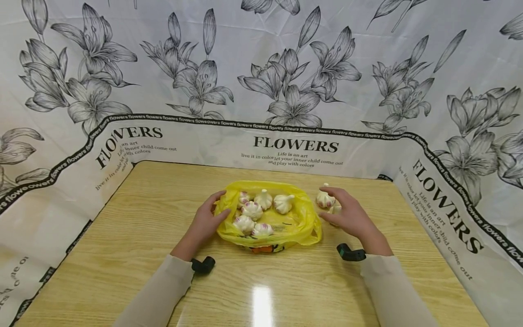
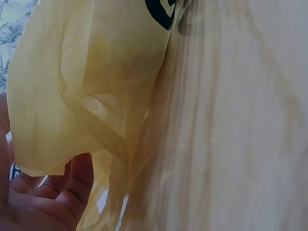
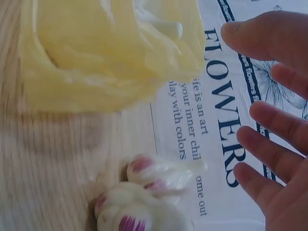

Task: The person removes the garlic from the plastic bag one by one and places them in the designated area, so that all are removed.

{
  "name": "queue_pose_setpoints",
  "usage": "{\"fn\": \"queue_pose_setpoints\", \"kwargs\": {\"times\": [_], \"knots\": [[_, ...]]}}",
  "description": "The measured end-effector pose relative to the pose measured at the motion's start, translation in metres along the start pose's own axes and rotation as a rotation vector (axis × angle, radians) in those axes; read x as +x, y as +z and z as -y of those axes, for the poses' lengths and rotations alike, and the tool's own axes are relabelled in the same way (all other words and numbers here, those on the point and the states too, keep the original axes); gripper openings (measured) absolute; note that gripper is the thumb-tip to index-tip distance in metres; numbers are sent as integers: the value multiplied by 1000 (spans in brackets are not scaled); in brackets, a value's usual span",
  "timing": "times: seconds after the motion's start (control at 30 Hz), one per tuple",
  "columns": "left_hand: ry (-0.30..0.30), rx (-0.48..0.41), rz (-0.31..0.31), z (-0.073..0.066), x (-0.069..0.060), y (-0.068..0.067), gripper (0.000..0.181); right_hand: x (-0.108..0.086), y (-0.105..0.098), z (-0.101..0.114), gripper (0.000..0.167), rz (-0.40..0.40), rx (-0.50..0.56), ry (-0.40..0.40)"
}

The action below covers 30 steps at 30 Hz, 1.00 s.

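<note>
A yellow plastic bag (image 1: 304,231) stands wide open on the table, with several white and purple garlic bulbs (image 1: 252,210) in it. My left hand (image 1: 209,215) grips the bag's left rim, its fingers curled round the thin plastic (image 2: 110,96). To the right of the bag, my right hand (image 1: 347,213) is held above the table, fingers spread apart and nothing in them. Two more garlic bulbs (image 3: 144,211) lie near that hand; in the head view it partly covers one of them.
The wooden table (image 1: 151,218) is enclosed by a white cloth (image 1: 204,145) printed with flowers and lettering. A black wrist mount (image 1: 203,265) shows at the left cuff and another mount (image 1: 350,252) at the right.
</note>
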State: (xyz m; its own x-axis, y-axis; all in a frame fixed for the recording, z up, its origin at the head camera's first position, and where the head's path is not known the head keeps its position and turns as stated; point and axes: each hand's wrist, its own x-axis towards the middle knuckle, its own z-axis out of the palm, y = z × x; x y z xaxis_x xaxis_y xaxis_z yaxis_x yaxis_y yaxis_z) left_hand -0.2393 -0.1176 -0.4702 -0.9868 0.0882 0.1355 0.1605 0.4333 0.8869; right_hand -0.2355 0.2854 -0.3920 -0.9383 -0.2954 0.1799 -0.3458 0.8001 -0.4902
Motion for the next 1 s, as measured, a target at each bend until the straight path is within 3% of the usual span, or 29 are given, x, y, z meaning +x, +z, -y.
{"fn": "queue_pose_setpoints", "kwargs": {"times": [0.2, 0.57, 1.0], "knots": [[-1, 16, -11, 1, 2, -1, 57, 8, 5, 13, 69, 16, 3, -81], [-1, 9, 23, -4, 1, -1, 62, 21, 17, 35, 64, 41, 44, -132], [34, 14, 52, -7, 0, 0, 67, 40, 37, 50, 46, 47, -57, -185]]}}
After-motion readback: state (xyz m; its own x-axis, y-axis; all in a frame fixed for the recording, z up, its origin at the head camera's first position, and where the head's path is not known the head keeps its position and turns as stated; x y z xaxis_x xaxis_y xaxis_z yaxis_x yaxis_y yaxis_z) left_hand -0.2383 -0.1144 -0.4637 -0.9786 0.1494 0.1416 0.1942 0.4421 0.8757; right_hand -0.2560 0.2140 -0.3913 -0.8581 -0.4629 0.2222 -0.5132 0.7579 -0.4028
